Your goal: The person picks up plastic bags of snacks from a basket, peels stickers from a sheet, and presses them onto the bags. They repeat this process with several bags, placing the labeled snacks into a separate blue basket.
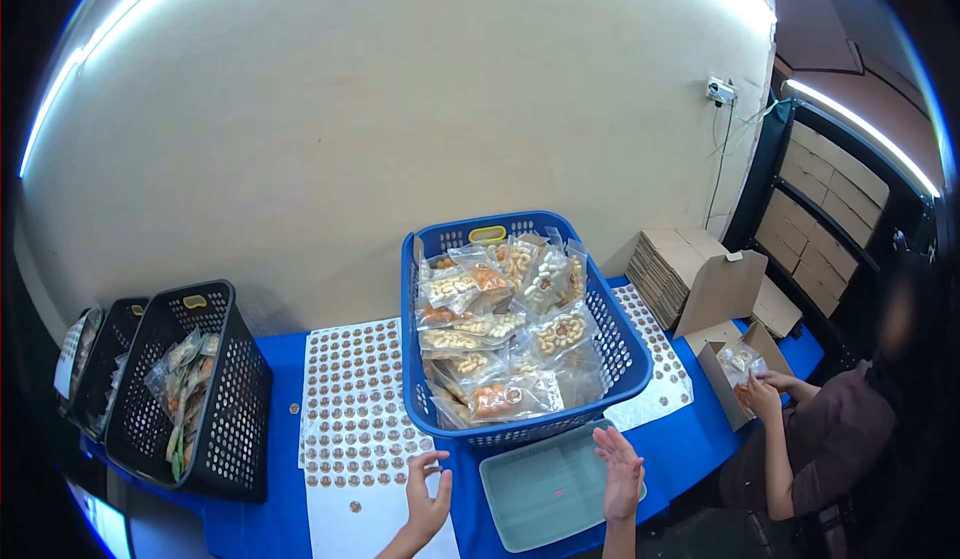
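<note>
My left hand (428, 494) hovers at the edge of a white sheet of round stickers (345, 389), its fingers curved and apart with nothing in them. On the sheet's bare lower part sits a single round sticker (355, 507). My right hand (620, 471) is held up flat and bare over the right side of a shallow grey-green tray (530, 504). A tiny red mark shows on the tray's floor. Just beyond both hands stands a large blue basket (530, 433), heaped with clear packets of snacks (490, 324), pale curved pieces and orange ones.
Black baskets (240, 399) with more packets stand at the left. On the right are another sticker sheet (650, 344), stacked flat cardboard (660, 269) and an open carton (785, 349). A co-worker (825, 439) holds a packet over the carton. All rests on a blue table (285, 369) against a wall.
</note>
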A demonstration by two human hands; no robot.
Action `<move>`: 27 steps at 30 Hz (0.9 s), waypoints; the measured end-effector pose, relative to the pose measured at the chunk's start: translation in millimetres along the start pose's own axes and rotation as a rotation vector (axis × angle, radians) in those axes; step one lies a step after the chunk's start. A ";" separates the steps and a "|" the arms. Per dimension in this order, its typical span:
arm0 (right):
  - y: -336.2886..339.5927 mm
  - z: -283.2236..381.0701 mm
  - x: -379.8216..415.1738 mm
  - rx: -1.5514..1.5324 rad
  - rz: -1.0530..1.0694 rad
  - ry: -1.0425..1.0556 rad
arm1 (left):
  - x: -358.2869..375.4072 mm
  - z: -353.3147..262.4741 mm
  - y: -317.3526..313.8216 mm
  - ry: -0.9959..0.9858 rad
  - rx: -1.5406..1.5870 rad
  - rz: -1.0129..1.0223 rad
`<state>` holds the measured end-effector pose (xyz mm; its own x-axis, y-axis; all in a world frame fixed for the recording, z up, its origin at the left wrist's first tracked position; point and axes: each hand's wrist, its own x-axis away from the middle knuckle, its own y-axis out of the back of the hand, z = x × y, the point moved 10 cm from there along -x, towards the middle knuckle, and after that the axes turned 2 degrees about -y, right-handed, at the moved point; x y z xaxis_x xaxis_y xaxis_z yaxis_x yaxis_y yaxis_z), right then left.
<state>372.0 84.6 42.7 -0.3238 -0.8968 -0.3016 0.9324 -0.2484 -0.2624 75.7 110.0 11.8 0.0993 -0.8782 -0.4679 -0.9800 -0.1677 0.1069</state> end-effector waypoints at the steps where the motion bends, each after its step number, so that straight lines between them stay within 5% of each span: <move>1: -3.9 0.8 -3.4 0.010 0.016 0.007 | 9.3 9.6 2.0 0.066 0.006 -0.002; 3: -14.8 -2.0 -7.9 0.016 0.053 0.003 | 24.6 24.9 8.3 0.187 0.026 -0.004; 11: -65.0 -13.1 -1.0 -0.001 0.153 -0.044 | 13.5 22.7 106.1 0.106 -0.111 -0.248; 27: -107.3 43.6 61.1 0.059 -0.217 0.254 | 12.3 -40.4 327.7 -0.054 -0.150 -0.598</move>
<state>259.1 40.5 92.3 -0.5384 -0.7026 -0.4653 0.8427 -0.4508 -0.2943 -237.3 26.1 76.5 0.6109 -0.5896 -0.5284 -0.7224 -0.6882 -0.0672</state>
